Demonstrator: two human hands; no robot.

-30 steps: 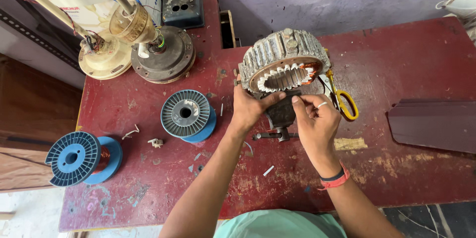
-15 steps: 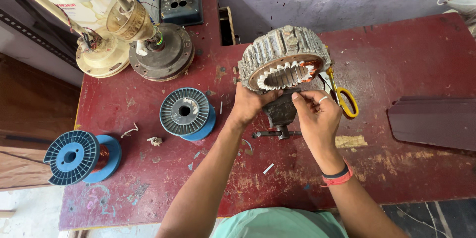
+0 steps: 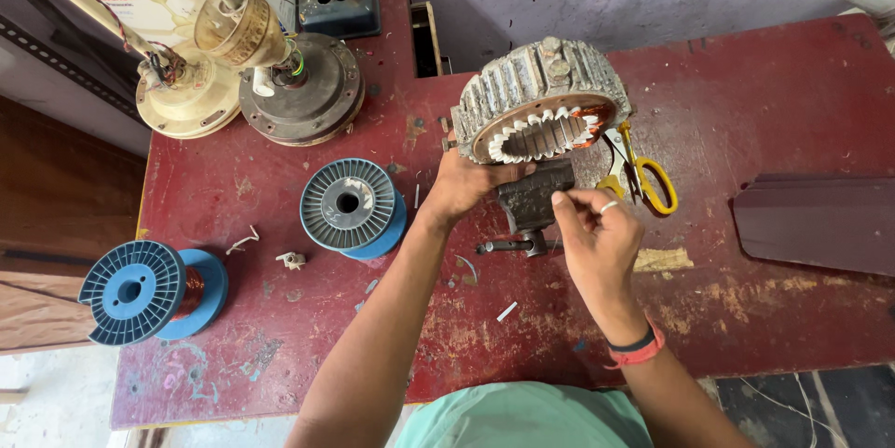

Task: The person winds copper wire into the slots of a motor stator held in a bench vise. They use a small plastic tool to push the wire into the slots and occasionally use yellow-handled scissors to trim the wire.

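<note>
While the left hand [image 3: 471, 182] curls its fingers [image 3: 508, 168] against the lower rim of the motor stator [image 3: 541, 103], gripping it from beneath, the right hand [image 3: 597, 238] sits just below and to the right with its thumb and forefinger pressed together near the tip, as if on something very fine; what they pinch is too small to make out. A ring shows on one finger of that hand, and a red and black band circles its wrist. The stator stands tilted on edge directly above both hands, its ribbed grey outside up and its toothed inner ring with white slot liners and copper windings facing the person. It rests over a small dark vise [image 3: 531, 201] on the red desk [image 3: 764, 94], between the two hands. Yellow-handled scissors [image 3: 643, 173] lie just right of the stator. Further left stand a grey-blue wire spool [image 3: 350, 206] and, near the desk's left edge, a blue spool with copper wire [image 3: 149, 289]. At the far left corner sit two fan motor housings [image 3: 298, 94], and dark fan blades [image 3: 820, 220] lie at the right.
</note>
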